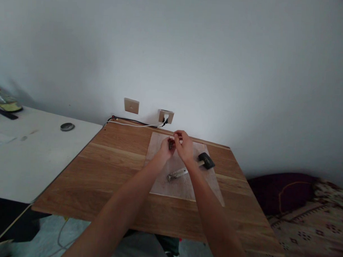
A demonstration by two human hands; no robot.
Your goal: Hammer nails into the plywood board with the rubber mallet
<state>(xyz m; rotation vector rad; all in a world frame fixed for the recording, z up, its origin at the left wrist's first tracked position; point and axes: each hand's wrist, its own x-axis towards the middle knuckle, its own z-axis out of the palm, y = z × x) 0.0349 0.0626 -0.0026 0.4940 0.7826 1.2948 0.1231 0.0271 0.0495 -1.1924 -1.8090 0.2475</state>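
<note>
My left hand is closed around a small dark, shiny object, too small to make out. Just beside it, my right hand has its fingers pinched together close to that object; a thin pale sliver shows at the fingertips, its kind unclear. Both hands are over the far part of a pale square board. On this board lies a mallet with a black head and a light handle, partly hidden by my right forearm. The handle's worn end points left.
The board rests on a brown wooden table against a white wall. White and black cables run along its back edge to a wall socket. At left, a white table bears a tape roll and a red-capped bottle. Patterned bedding lies at right.
</note>
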